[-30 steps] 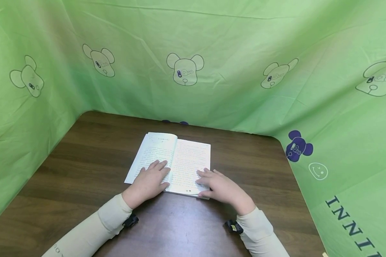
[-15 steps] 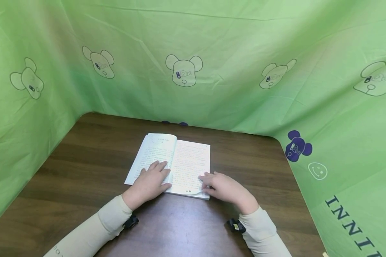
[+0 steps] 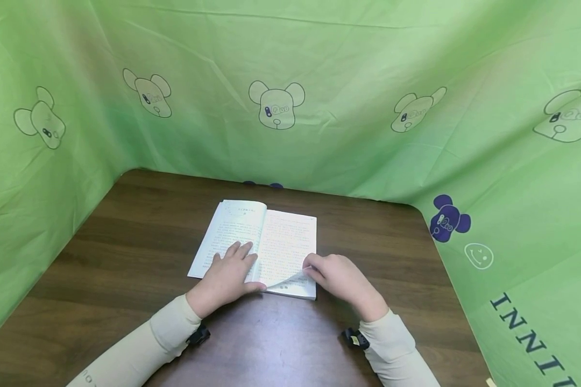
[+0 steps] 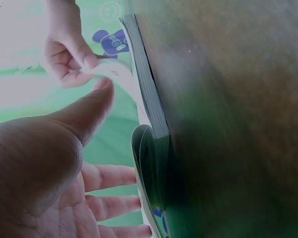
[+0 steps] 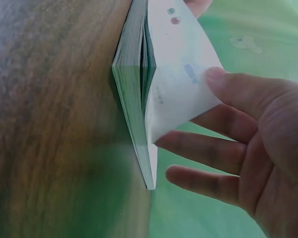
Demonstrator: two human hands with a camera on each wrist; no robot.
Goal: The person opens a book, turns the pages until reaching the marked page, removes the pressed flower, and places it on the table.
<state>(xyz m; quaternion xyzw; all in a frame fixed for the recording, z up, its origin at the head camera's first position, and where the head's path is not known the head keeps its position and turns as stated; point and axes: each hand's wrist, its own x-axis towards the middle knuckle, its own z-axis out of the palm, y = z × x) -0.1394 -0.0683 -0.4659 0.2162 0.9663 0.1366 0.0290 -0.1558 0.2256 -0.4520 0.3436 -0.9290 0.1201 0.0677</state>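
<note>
An open book (image 3: pixel 283 236) with printed pages lies on the table. My left hand (image 3: pixel 227 279) rests on its left page with fingers spread, the thumb reaching over the spine at the lower edge. My right hand (image 3: pixel 339 275) pinches the lower right corner of a page (image 5: pixel 181 74) between thumb and fingers; the page curls up off the stack. In the left wrist view the left thumb (image 4: pixel 92 111) points toward the lifted page, and the left fingers lie against the left page. The right wrist view shows the thick stack of pages (image 5: pixel 131 99) under the raised sheet.
The brown wooden table (image 3: pixel 150 231) spreads around the book. A green curtain (image 3: pixel 348 80) with bear-head prints hangs along its back and both sides. Black wrist cameras sit at the left sleeve (image 3: pixel 198 334) and the right sleeve (image 3: pixel 387 338).
My right hand has gone from resting on the right page to pinching its lower corner and lifting it. The left thumb has stretched a little to the right; the left hand otherwise stays put.
</note>
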